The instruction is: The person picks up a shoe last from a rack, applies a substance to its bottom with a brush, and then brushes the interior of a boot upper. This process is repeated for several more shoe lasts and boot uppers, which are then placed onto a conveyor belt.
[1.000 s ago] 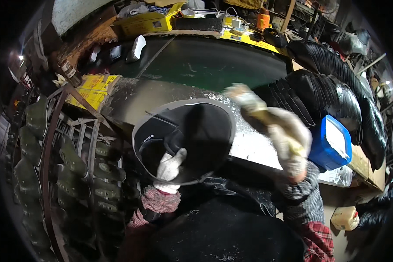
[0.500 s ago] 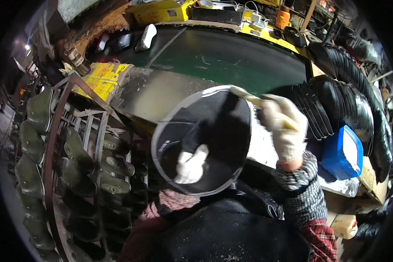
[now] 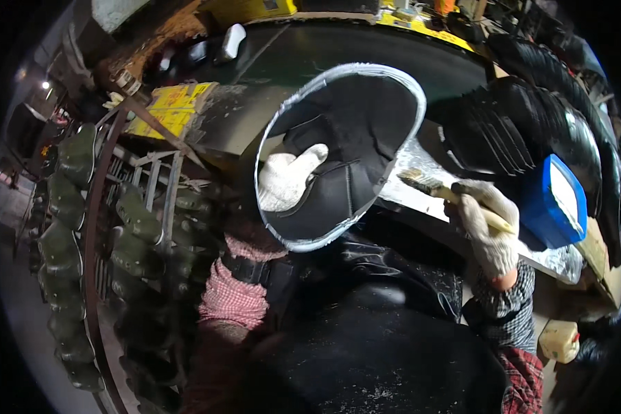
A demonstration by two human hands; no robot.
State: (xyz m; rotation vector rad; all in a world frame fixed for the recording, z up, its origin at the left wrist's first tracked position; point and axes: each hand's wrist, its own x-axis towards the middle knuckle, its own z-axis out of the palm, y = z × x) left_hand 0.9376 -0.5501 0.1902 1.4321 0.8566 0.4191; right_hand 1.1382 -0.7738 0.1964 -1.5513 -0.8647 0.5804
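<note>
A hollow black fabric piece [image 3: 366, 117], shaped like a shoe upper, is tilted up in front of me. Its curved rim is coated white. My left hand [image 3: 286, 178], in a white knitted glove, shows within the rim at the left side, gripping the piece with the thumb pointing right; some fingers are hidden. To the right, my right hand [image 3: 490, 224], also gloved, is closed around a brush [image 3: 431, 185] with a pale handle. The bristles are apart from the rim, close over a white-smeared board [image 3: 421, 169].
A blue tub [image 3: 555, 207] with white contents stands right of my right hand. Stacked black sheets [image 3: 486, 138] lie behind it. At left, a metal rack [image 3: 93, 228] carries several olive-green moulded pieces [image 3: 65, 259]. A dark green tabletop [image 3: 303, 58] spreads beyond, with a yellow box [image 3: 169, 103].
The black piece has risen and turned, its white rim now facing me more. My right hand has moved down and right with the brush, away from the rim.
</note>
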